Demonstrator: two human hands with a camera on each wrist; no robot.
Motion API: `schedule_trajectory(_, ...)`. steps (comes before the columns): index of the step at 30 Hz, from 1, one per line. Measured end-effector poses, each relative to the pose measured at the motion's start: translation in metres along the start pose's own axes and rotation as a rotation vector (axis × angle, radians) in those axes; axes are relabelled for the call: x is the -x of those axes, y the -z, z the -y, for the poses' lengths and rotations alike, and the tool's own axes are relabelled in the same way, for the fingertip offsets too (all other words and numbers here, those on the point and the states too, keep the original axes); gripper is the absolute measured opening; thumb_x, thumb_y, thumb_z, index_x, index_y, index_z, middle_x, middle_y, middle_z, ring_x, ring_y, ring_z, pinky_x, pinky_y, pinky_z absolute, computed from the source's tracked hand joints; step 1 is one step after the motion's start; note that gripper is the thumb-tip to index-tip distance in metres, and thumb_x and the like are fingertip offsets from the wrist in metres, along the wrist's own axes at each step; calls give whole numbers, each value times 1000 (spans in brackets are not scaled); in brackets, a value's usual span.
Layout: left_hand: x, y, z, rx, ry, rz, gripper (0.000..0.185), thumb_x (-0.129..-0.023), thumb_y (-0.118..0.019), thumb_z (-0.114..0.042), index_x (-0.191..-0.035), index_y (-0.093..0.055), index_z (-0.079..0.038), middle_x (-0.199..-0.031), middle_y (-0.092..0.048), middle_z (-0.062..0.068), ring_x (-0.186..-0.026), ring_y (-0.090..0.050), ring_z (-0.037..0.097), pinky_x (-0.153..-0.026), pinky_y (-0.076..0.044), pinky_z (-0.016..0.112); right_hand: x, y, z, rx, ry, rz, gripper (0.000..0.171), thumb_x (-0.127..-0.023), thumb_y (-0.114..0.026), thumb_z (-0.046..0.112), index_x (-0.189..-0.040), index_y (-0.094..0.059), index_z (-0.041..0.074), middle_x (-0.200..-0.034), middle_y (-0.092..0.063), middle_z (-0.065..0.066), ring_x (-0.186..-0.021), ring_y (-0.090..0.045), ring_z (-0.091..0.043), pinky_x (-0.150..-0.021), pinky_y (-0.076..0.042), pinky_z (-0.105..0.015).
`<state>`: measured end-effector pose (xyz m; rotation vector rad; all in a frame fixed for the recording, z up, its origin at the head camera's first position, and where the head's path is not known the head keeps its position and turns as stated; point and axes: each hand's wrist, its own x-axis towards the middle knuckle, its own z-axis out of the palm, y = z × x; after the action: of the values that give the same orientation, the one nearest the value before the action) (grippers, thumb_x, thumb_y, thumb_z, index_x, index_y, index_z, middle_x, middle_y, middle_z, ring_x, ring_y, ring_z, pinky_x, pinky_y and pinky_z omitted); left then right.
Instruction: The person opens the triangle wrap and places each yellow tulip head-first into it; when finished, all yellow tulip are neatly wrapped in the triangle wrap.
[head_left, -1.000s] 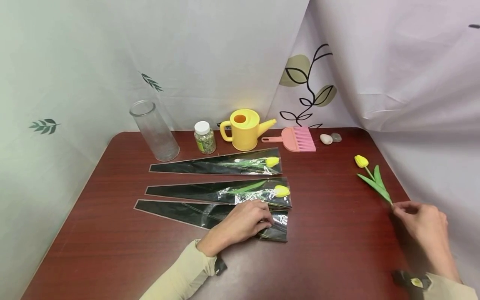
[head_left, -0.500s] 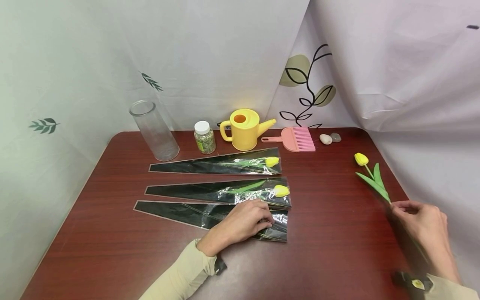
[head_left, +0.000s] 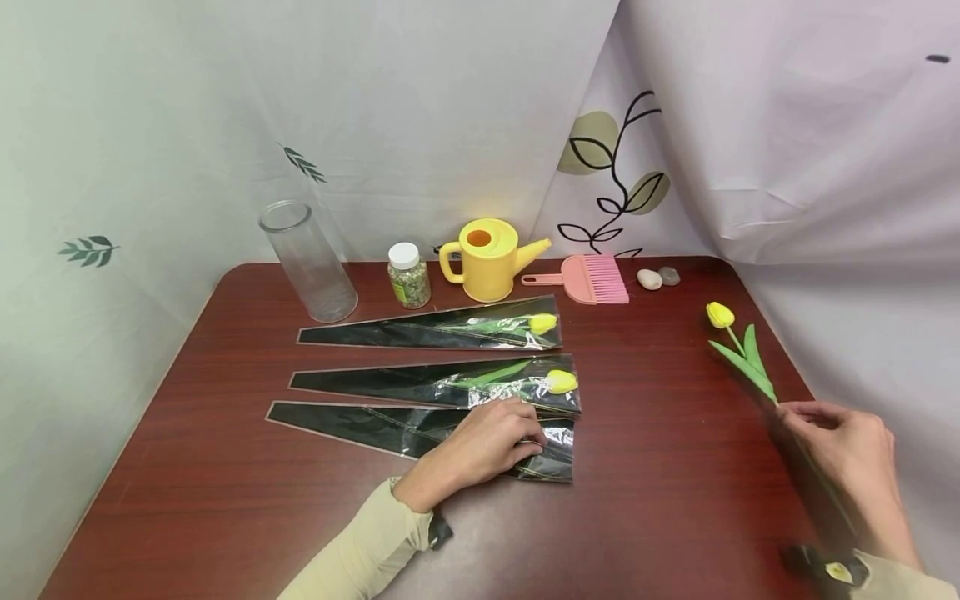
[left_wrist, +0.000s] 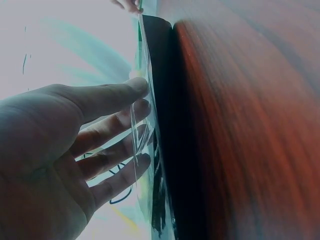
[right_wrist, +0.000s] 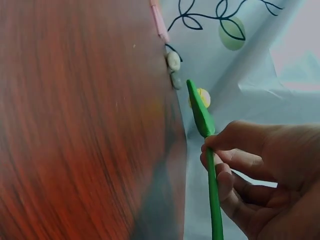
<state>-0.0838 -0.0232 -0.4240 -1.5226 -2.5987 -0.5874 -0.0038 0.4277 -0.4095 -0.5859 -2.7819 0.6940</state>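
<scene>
The left hand (head_left: 480,446) lay flat, fingers straight, on the wide end of the nearest sleeve (head_left: 390,429), which looked empty; the pressure seemed to pin the slippery film to the counter (head_left: 660,500). The right hand (head_left: 847,458) pinched the stem of a loose tulip (head_left: 738,350) between thumb and fingers near the right counter edge. The bloom pointed away and sat clear of the surface, probably so the flower could be steered stem-first.

Just beyond the pinned sleeve lay a second sleeve (head_left: 442,383) and a third sleeve (head_left: 442,331), each with a yellow tulip inside. Open counter separated the loose tulip from the sleeves, with nothing in between. Along the back stood a glass cylinder (head_left: 307,260), a jar (head_left: 408,275), a watering can (head_left: 487,258), a pink brush (head_left: 588,279) and two pebbles (head_left: 657,277).
</scene>
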Motion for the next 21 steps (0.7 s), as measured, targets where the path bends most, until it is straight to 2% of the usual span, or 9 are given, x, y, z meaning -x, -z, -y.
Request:
schedule_trajectory(2,0,0,0,5,-1,-4,6,-91,-72,-25,-94,-77,-24,-90,-61,-15,-90,-57,4,-80,-48,23,2,-1,0,-111,-34,47,28,-85,-75,44,-97,-80,18,-68,-65,25,-65,-45,18,-59,-39,-21)
schedule_trajectory(4,0,0,0,13,-1,-7,6,-90,-72,-25,-94,-77,-24,-90,-61,-14,-89,-58,4,-80,-48,23,5,-4,4,-321,-98,109,23,-86,-76,38,-98,-80,19,-72,-69,22,-62,-54,10,-58,-42,-18)
schedule_trajectory(7,0,0,1,24,3,-13,6,-90,-73,-25,-94,-77,-23,-90,-61,-14,-89,-58,4,-80,-48,23,14,-15,15,-798,-220,177,14,-88,-76,20,-99,-80,14,-81,-74,5,-62,-66,-8,-59,-49,-17)
schedule_trajectory(10,0,-1,3,27,7,-20,7,-90,-73,-26,-95,-78,-23,-90,-61,-14,-89,-58,4,-80,-48,23,23,-27,30,-1261,-306,184,12,-90,-70,3,-98,-78,5,-89,-74,-4,-71,-70,-11,-66,-55,-22)
schedule_trajectory(13,0,-2,3,25,7,-29,8,-91,-73,-25,-95,-78,-22,-91,-62,-13,-90,-58,5,-81,-48,24,34,-38,45,-1586,-359,177,17,-93,-60,-6,-97,-76,-1,-93,-74,-10,-78,-71,-15,-73,-56,-26)
schedule_trajectory(15,-1,-3,4,26,5,-36,8,-91,-73,-25,-96,-77,-22,-91,-62,-13,-91,-59,5,-81,-49,24,43,-43,53,-1709,-386,180,19,-95,-56,-8,-98,-74,-4,-94,-73,-13,-82,-72,-18,-76,-56,-28)
schedule_trajectory(16,-1,-3,4,29,5,-40,7,-91,-73,-24,-96,-77,-22,-92,-62,-13,-91,-59,5,-81,-49,24,47,-45,57,-1735,-400,185,19,-95,-55,-8,-98,-74,-3,-94,-73,-13,-83,-72,-18,-78,-55,-27)
schedule_trajectory(18,-1,-4,4,35,4,-50,7,-91,-72,-23,-96,-77,-22,-92,-62,-13,-91,-59,6,-81,-49,25,56,-50,64,-1729,-408,196,19,-96,-55,-6,-97,-74,-2,-94,-73,-12,-84,-72,-19,-79,-55,-27)
schedule_trajectory(21,-2,-4,4,41,6,-65,7,-91,-72,-23,-96,-77,-22,-92,-62,-13,-91,-59,6,-81,-49,25,70,-58,75,-1652,-400,201,17,-96,-57,-3,-96,-74,-1,-95,-73,-9,-85,-71,-17,-77,-55,-27)
